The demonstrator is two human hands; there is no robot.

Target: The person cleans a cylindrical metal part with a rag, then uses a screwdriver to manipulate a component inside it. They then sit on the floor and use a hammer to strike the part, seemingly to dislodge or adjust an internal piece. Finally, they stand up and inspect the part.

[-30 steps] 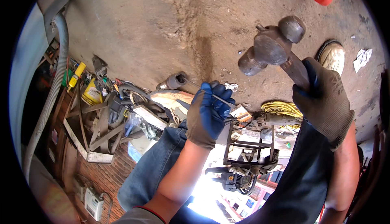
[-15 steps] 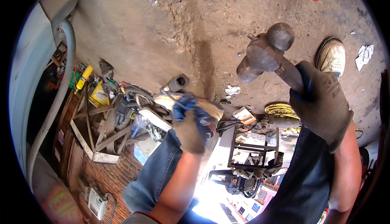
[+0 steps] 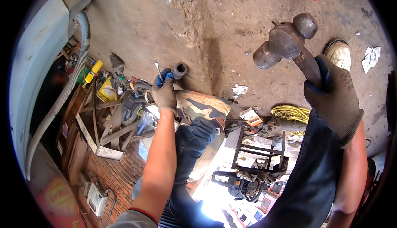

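Observation:
My right hand [image 3: 337, 97], in a grey knit glove with a blue palm, grips the handle of a large ball-peen hammer [image 3: 286, 41]. The dark steel head is raised above the floor, its ball end to the upper right. My left hand [image 3: 164, 94], gloved alike, is closed around a thin metal rod [image 3: 157, 67]. Only the rod's upper end shows, pointing up past the fingers. Just right of these fingers stands a short hollow metal cylinder [image 3: 180, 70], its open end facing up. Whether the left glove touches it, I cannot tell.
Scrap wood and tools [image 3: 111, 122] crowd the left, beside a grey corrugated hose [image 3: 70, 77]. A camouflage-patterned shoe [image 3: 202, 104] is near my left hand. A yellow coiled hose [image 3: 289, 112], a metal frame [image 3: 258, 151] and a chainsaw [image 3: 244, 185] lie lower down. Paper [image 3: 371, 58] litters the dirt floor.
My left hand has moved left and up with the rod, from in front of the shoe to beside the cylinder. The hammer in my right hand has shifted right and slightly up.

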